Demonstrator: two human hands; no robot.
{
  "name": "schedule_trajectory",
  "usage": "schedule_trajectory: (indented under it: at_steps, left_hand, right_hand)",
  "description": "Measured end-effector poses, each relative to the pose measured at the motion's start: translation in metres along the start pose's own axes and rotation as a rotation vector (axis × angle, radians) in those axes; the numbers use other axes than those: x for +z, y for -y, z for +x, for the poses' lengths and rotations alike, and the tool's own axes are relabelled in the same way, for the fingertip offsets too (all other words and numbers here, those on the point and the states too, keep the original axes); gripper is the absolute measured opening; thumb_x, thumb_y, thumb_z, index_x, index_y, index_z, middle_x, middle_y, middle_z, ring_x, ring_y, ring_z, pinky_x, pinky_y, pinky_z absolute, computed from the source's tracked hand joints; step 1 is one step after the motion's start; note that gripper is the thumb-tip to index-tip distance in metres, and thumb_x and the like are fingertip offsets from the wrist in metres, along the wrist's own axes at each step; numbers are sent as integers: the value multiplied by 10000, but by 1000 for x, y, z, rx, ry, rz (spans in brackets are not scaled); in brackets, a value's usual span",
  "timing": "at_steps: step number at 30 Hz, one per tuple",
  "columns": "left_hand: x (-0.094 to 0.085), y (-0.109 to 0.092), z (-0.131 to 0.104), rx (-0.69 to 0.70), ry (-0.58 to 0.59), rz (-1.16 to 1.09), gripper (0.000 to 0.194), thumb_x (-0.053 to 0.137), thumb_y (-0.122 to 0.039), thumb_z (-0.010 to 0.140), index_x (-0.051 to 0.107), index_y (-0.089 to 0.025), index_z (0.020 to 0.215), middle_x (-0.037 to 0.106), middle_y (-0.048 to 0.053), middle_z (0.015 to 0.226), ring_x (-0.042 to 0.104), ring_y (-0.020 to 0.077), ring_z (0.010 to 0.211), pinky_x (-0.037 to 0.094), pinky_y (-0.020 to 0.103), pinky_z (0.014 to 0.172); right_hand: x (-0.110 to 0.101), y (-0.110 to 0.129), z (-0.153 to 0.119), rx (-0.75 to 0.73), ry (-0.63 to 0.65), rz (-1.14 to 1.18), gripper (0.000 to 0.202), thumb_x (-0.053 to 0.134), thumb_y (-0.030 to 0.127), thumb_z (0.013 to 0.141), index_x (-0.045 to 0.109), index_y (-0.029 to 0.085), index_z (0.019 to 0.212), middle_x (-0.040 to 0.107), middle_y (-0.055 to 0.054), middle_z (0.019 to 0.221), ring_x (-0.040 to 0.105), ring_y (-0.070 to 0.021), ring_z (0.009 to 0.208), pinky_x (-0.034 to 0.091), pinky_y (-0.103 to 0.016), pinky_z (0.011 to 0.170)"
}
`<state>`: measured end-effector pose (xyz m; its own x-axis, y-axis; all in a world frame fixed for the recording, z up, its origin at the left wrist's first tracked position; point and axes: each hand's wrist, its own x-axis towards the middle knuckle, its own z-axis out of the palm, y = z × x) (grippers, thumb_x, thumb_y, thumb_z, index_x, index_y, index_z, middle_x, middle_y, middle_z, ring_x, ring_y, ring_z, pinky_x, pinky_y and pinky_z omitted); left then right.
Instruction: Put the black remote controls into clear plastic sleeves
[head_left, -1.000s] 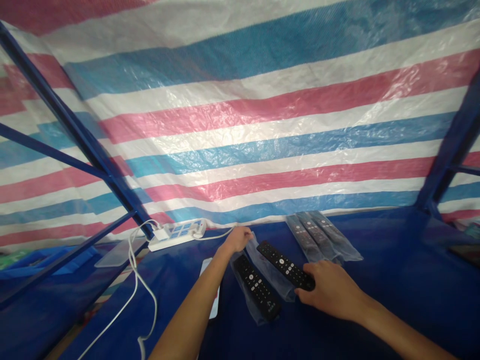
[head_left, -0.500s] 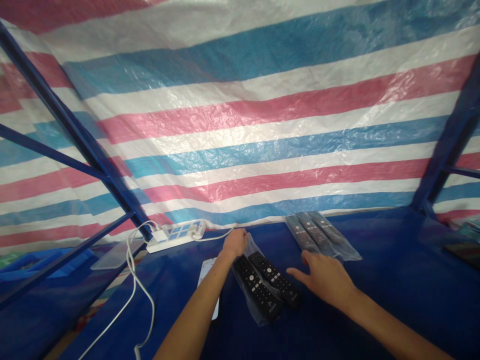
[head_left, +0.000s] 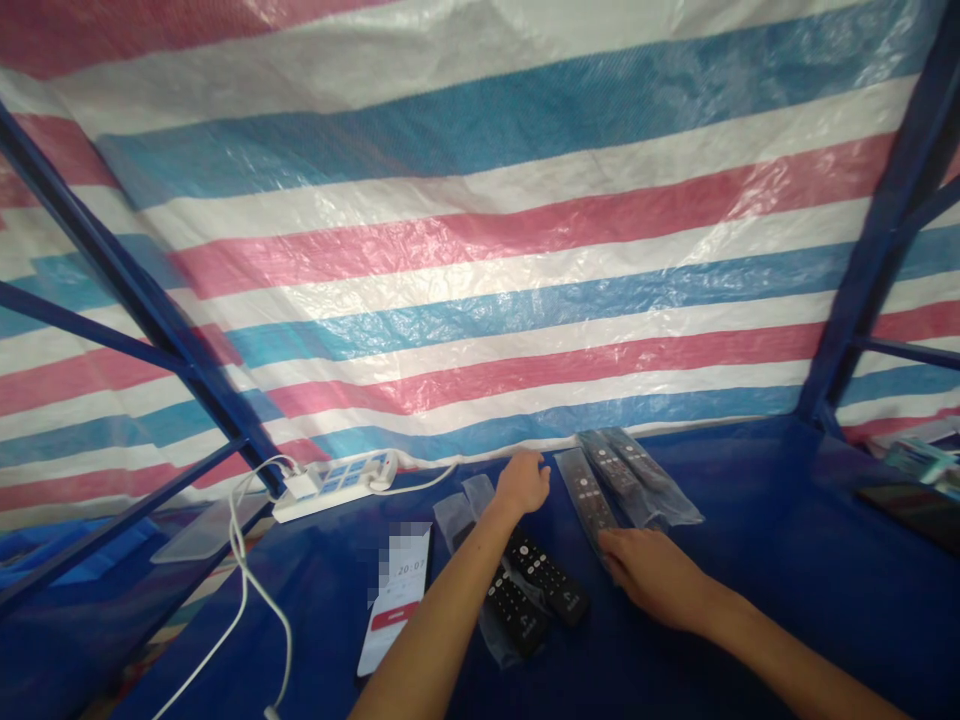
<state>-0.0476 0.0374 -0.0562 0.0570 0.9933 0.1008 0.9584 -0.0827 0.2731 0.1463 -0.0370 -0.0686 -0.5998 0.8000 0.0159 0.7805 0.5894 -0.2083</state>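
Note:
My right hand (head_left: 652, 572) has its fingers closed on the lower end of a bagged remote (head_left: 587, 492), which lies slightly apart from two other bagged remotes (head_left: 630, 470) at its right. Over the top of the nearer pair reaches my left hand (head_left: 524, 484), its fingers curled; what they hold, if anything, cannot be made out. Under and beside my left forearm lie two black remotes in clear bags, one on the left (head_left: 516, 610) and one on the right (head_left: 551, 578). A phone (head_left: 397, 600) with a lit screen rests left of that forearm.
On the blue table (head_left: 742, 570), a white power strip (head_left: 334, 487) with plugs and white cables sits at the back left. A dark flat object (head_left: 911, 515) lies at the right. Blue metal posts and a striped sheet (head_left: 510, 290) stand behind.
My right hand has closed on the leftmost remote of the far group, which is now separated from the others. My left hand has moved right, off the near bags' top, uncovering more of the phone.

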Motion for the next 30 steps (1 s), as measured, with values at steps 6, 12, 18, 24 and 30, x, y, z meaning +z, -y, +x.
schedule_trajectory:
  at_steps: [6,12,18,24,30]
  left_hand:
    - [22,-5,25,-13,62,-90,315,490,-346,919,603,-153,1140,611,100,1211,559,206,1128,418,371,993]
    - [32,-4,36,-69,84,-121,273,537,-380,903,597,-168,1064,617,56,1089,600,170,957,507,392,852]
    - [27,1,38,-125,35,-84,309,545,-374,899,567,-162,1123,589,70,1141,583,190,1007,501,416,865]
    - [21,-2,31,-125,90,-65,282,553,-383,894,594,-156,1056,620,42,1050,608,167,911,522,370,802]
    - [5,-21,14,-35,-51,36,247,380,-204,949,622,-162,973,651,91,1051,596,186,1009,451,317,868]
  right_hand:
    - [4,-19,-19,-87,-43,207,243,415,248,916,565,204,730,675,-34,828,635,-162,738,391,-249,632]
    - [3,-32,-20,28,-212,283,332,386,377,942,522,216,685,634,-21,720,603,-172,681,379,-265,608]
    - [2,-37,-21,41,-239,324,339,383,371,937,515,218,664,628,-18,695,598,-170,667,381,-265,609]
    - [0,-36,-23,45,-254,315,349,387,372,929,501,219,637,626,-21,679,584,-166,635,369,-264,584]
    - [-1,-39,-23,54,-311,340,360,373,386,928,507,224,634,618,-26,661,581,-179,624,391,-287,597]
